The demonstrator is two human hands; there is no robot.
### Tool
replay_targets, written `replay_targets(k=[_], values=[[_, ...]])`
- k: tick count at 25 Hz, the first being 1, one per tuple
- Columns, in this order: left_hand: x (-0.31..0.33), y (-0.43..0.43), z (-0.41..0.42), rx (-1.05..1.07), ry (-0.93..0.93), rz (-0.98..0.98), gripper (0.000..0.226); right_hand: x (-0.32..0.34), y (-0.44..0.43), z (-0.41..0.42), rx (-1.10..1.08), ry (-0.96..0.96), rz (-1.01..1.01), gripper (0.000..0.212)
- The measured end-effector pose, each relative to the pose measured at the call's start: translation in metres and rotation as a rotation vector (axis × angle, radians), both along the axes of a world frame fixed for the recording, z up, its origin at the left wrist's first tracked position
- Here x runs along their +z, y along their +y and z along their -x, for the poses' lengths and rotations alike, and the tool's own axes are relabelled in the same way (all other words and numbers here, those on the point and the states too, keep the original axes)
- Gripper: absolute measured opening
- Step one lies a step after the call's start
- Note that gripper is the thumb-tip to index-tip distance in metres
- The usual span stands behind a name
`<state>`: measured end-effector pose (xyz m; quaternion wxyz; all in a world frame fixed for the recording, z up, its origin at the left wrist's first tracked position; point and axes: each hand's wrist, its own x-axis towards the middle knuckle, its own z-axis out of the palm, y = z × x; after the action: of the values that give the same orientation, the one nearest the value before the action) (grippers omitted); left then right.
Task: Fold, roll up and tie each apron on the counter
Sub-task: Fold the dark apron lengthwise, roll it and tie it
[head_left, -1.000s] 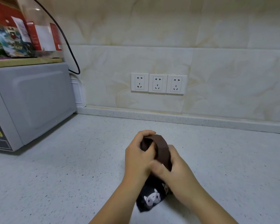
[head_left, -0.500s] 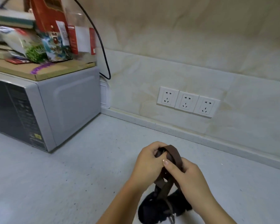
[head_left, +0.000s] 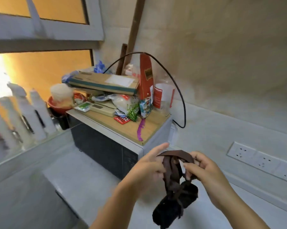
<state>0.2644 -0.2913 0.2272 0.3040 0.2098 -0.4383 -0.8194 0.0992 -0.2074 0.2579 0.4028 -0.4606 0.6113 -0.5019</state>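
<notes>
The rolled apron [head_left: 175, 205] hangs just below both hands by its brown strap [head_left: 175, 154]; the left hand [head_left: 147, 167] and the right hand [head_left: 205, 171] each pinch this strap.

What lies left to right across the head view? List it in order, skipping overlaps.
White bottles → red bowl → left hand → rolled apron, hanging by its brown strap → right hand → wall sockets.
</notes>
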Motion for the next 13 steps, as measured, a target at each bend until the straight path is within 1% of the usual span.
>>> replay_targets(k=[2,3,5,7,8,10,11,12,13], values=[[0.018,-0.018,-0.050,-0.041,0.044,0.037,0.081,0.019,-0.026,-0.035,0.108,-0.007,0.017,0.004],[0.025,-0.024,-0.071,-0.009,0.043,0.065,0.079,0.025,-0.039,-0.052,0.169,-0.009,0.020,0.005],[0.036,-0.028,-0.107,0.173,-0.056,0.153,0.068,0.035,-0.063,-0.089,0.308,-0.001,0.030,0.007],[0.041,-0.027,-0.141,0.436,-0.273,0.281,0.063,0.042,-0.082,-0.125,0.454,-0.017,0.061,0.011],[0.044,-0.025,-0.158,0.573,-0.434,0.385,0.061,0.046,-0.090,-0.141,0.512,-0.041,0.078,0.012],[0.058,-0.016,-0.201,0.870,-0.828,0.647,0.054,0.054,-0.108,-0.180,0.653,-0.091,0.094,0.016],[0.067,-0.009,-0.221,0.955,-1.002,0.774,0.052,0.058,-0.117,-0.200,0.726,-0.100,0.092,0.019],[0.080,-0.004,-0.238,0.943,-1.131,0.860,0.055,0.063,-0.125,-0.219,0.790,-0.098,0.098,0.021],[0.092,-0.003,-0.253,0.857,-1.186,0.870,0.062,0.069,-0.133,-0.239,0.858,-0.098,0.111,0.022]])
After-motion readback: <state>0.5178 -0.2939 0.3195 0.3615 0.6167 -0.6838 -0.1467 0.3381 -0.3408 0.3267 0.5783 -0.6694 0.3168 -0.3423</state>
